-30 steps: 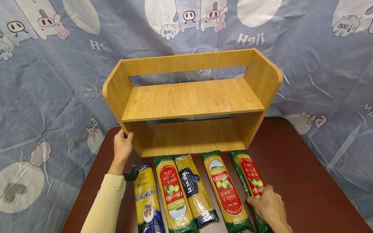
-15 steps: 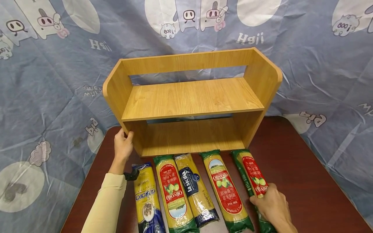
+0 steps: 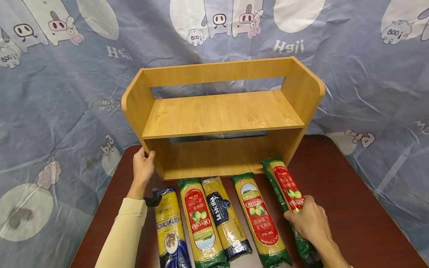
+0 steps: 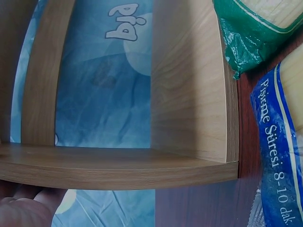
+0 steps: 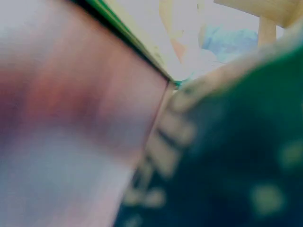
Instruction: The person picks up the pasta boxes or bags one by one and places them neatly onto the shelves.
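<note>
A two-tier wooden shelf (image 3: 221,115) stands at the back of a dark red table (image 3: 345,208). My left hand (image 3: 143,167) grips the front edge of its left side panel (image 4: 118,170). Several spaghetti packs lie in a row before the shelf. My right hand (image 3: 310,221) grips the rightmost pack (image 3: 288,195), green with a red label, its far end raised toward the lower tier. The right wrist view is a blur of green wrapper (image 5: 236,165).
The other packs are a blue and yellow one (image 3: 169,229), a green Olivoila one (image 3: 199,223), a La Sicilia one (image 3: 222,217) and another Olivoila one (image 3: 259,219). A blue cartoon cloth (image 3: 60,93) hangs behind and around the table.
My right hand has lifted the rightmost pack and moved it forward, so its far end now overlaps the shelf's lower front edge. The left hand stays on the shelf.
</note>
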`<state>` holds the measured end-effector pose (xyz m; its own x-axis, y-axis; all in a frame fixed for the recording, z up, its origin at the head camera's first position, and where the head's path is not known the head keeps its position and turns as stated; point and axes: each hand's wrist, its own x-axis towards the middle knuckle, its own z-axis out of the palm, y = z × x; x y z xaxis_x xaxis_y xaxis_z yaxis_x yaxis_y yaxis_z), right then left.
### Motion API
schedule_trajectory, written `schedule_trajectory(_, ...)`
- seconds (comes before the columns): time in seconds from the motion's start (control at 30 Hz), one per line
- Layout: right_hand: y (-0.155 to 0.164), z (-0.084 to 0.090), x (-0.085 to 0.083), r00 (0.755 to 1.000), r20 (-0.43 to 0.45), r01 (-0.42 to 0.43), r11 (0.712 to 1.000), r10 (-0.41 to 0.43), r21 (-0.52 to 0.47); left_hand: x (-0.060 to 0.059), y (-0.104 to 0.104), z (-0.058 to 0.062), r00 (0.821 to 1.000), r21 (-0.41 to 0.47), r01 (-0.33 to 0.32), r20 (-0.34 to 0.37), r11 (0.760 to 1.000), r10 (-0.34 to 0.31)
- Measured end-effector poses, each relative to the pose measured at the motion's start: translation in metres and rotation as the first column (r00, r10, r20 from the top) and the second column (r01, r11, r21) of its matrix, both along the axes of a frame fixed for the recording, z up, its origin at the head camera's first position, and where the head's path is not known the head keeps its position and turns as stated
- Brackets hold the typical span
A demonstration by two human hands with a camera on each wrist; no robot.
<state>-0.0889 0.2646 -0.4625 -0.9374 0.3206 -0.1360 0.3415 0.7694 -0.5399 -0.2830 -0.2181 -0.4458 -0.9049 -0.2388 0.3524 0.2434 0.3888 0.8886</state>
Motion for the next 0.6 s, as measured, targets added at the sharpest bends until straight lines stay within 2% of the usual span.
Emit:
schedule_trajectory(0.4,-0.006,0.017,-0.038,0.993,-0.113,-0.023,1.000,0.023,0.007,-0.001,0.000,0.002,0.999,-0.013,0.020,0.034,1.000,-0.019)
schedule_trajectory(0.6,-0.011,0.021,-0.059,0.994,-0.104,-0.038,0.999,0.035,-0.021,0.000,0.000,0.003,0.999,-0.006,0.020,0.039,1.000,-0.020)
